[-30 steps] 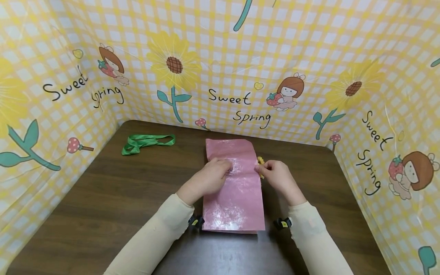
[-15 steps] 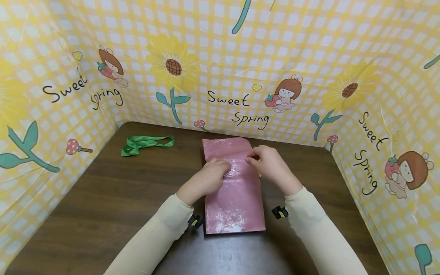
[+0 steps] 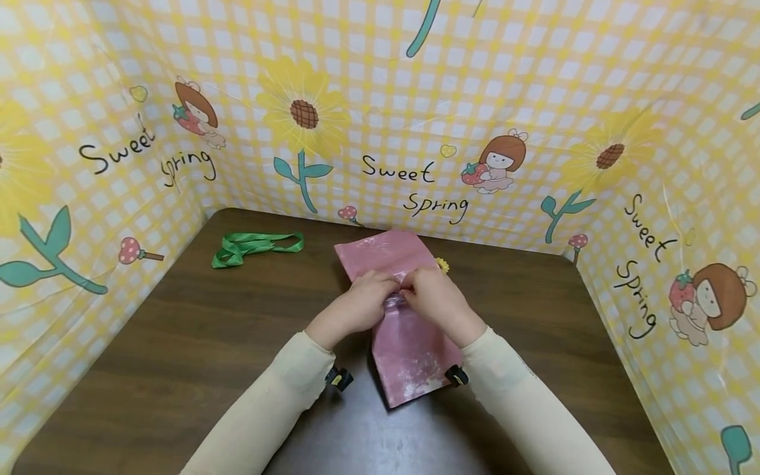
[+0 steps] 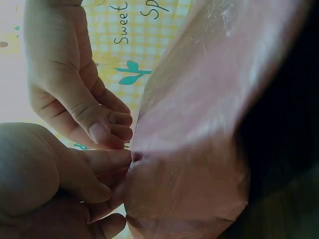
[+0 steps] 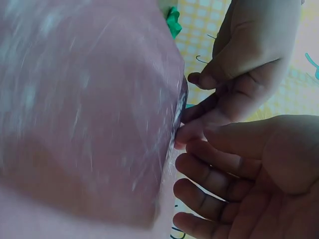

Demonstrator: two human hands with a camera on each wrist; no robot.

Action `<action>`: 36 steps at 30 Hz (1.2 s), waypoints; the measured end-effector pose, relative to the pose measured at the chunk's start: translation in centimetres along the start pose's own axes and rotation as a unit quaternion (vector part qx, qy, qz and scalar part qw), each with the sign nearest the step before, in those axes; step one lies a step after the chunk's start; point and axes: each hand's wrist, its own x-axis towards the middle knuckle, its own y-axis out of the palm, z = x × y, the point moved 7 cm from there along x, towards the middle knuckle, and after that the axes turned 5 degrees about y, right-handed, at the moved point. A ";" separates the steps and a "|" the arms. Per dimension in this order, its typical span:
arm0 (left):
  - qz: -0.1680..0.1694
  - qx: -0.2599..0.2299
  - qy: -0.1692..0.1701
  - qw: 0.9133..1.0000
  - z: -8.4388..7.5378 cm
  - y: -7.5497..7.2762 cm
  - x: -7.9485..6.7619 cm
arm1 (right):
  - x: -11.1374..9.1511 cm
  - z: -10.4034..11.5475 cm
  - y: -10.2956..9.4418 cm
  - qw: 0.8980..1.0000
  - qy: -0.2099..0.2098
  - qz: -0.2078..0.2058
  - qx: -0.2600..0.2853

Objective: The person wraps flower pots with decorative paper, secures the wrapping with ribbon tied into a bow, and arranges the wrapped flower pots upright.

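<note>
A pink sheet of wrapping paper [image 3: 410, 356] with a shiny, creased surface lies folded at the middle of the table, turned at an angle. My left hand [image 3: 369, 300] presses its fingertips into the middle of the paper, and a small dimple shows there in the left wrist view; the thumb stays off the paper. My right hand [image 3: 436, 300] meets it from the other side, fingers bent and tips close to the left fingers. Nothing shows between the right thumb and fingers in the right wrist view. A small yellow flower [image 3: 443, 265] peeks out past the paper's right edge.
A loosely looped green ribbon [image 3: 255, 247] lies at the back left of the dark wooden table [image 3: 178, 356]. Behind and along both sides stands a yellow checked cloth [image 3: 392, 112] with printed flowers and writing.
My right hand has left the paper's right edge and moved left over it to meet the left hand. The paper has turned, its near end swinging right and its far end left.
</note>
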 end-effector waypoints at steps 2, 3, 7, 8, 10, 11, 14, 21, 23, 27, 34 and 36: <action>-0.006 0.000 0.000 1.000 0.1 0.0 0.1 | 0.1 0.0 0.1 1.000 0.000 -0.009 0.000; -0.006 0.001 -0.001 1.000 0.2 0.0 0.1 | 0.1 0.1 0.1 1.000 -0.001 -0.013 0.001; -0.013 -0.005 -0.011 1.000 0.6 0.1 0.2 | 0.3 0.1 0.3 1.000 0.001 -0.020 0.008; -0.011 -0.007 -0.014 1.000 0.6 0.2 0.2 | 0.4 0.1 0.4 1.000 0.001 -0.021 0.010; -0.008 -0.008 -0.019 1.000 0.8 0.2 0.2 | 0.5 0.2 0.4 1.000 0.000 -0.024 0.015; -0.006 -0.008 -0.021 1.000 0.9 0.2 0.2 | 0.5 0.2 0.5 0.999 -0.001 -0.027 0.018; -0.003 -0.009 -0.030 0.999 1.1 0.2 0.2 | 0.7 0.2 0.7 0.999 -0.006 -0.030 0.021; -0.015 -0.026 -0.053 0.998 1.4 -0.2 0.2 | 1.1 0.4 1.2 0.999 -0.025 -0.043 0.011; -0.022 -0.036 -0.059 0.997 1.5 -0.4 0.1 | 1.2 0.3 1.5 0.999 -0.020 -0.042 0.014; -0.033 -0.048 -0.065 0.996 1.8 -0.5 0.1 | 1.3 0.2 1.8 0.999 -0.002 -0.036 0.021; -0.056 -0.054 -0.078 0.994 2.3 -0.4 0.2 | 1.5 0.5 2.0 0.999 0.002 -0.049 0.019; -0.063 -0.060 -0.087 0.992 2.4 -0.4 0.2 | 1.5 0.5 2.0 0.998 0.001 -0.057 0.018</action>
